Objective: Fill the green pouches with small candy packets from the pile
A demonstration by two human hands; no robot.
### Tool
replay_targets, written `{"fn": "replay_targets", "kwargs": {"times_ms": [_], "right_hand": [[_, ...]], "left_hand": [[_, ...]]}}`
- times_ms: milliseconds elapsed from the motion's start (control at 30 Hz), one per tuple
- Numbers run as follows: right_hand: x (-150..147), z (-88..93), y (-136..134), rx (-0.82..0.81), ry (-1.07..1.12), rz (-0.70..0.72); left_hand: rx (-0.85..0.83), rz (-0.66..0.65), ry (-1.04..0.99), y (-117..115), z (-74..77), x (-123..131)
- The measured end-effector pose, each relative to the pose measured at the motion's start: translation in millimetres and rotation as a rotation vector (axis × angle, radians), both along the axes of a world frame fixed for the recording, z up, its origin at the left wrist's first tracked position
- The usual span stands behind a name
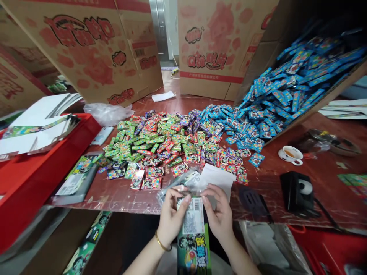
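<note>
My left hand (171,215) and my right hand (218,214) both pinch the top end of a green candy box (193,236) held upright at the table's near edge. The box has a white barcode label and sits inside a clear plastic wrapper (197,181) that my fingers grip at its open end. A gold bangle circles my left wrist. Just beyond my hands lies a heap of small green, red and purple candy packets (169,147) on the reddish table (286,183).
Blue packets (286,95) spill from a tipped carton at the right. Printed cardboard cartons (94,49) stand behind. A red crate (31,179) with flat white boxes is left. A black tape dispenser (296,191) and a cup (290,154) sit right.
</note>
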State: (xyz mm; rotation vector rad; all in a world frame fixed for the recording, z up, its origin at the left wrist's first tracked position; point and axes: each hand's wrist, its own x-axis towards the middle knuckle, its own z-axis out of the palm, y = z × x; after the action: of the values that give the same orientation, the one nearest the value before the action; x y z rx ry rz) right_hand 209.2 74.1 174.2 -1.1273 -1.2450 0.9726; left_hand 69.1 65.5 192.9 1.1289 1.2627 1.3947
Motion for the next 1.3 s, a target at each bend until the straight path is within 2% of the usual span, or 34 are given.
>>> {"fn": "replay_targets", "kwargs": {"times_ms": [133,200,367,533,633,767,833,933,1067,1200,1300], "right_hand": [[-5,-2.8,3,0.030,0.039,-0.039],[-8,0.5,5,-0.001,0.136,0.009],[-7,14.5,11,-0.149,0.318,0.142],[1,22.5,25,-0.368,0.419,0.211],[9,20.7,35,-0.455,0.453,0.240],[17,10.5,30,-0.420,0.355,0.258],[18,5.9,20,-0.347,0.265,0.222],[17,4.1,9,-0.234,0.164,0.213],[21,11.9,26,-0.145,0.041,0.237],[29,28.4,52,-0.285,-0.064,0.370],[29,39.3,58,-0.412,-0.073,0.484]], "left_hand": [[-0.004,0.008,-0.096,5,-3.6,-5],[-0.023,-0.005,-0.097,7,-1.5,-6],[-0.141,-0.130,-0.146,7,10.5,-11],[-0.299,-0.089,-0.169,12,13.3,-12],[-0.293,-0.100,-0.088,13,11.0,-10],[-0.160,-0.158,0.078,8,5.3,-5],[-0.109,-0.164,0.077,5,0.7,-1],[-0.116,-0.148,0.034,4,-6.3,5],[-0.147,-0.141,0.124,9,-10.4,9],[-0.114,-0.131,0.225,12,-10.3,13],[-0.090,-0.139,0.223,11,-10.8,15]]}}
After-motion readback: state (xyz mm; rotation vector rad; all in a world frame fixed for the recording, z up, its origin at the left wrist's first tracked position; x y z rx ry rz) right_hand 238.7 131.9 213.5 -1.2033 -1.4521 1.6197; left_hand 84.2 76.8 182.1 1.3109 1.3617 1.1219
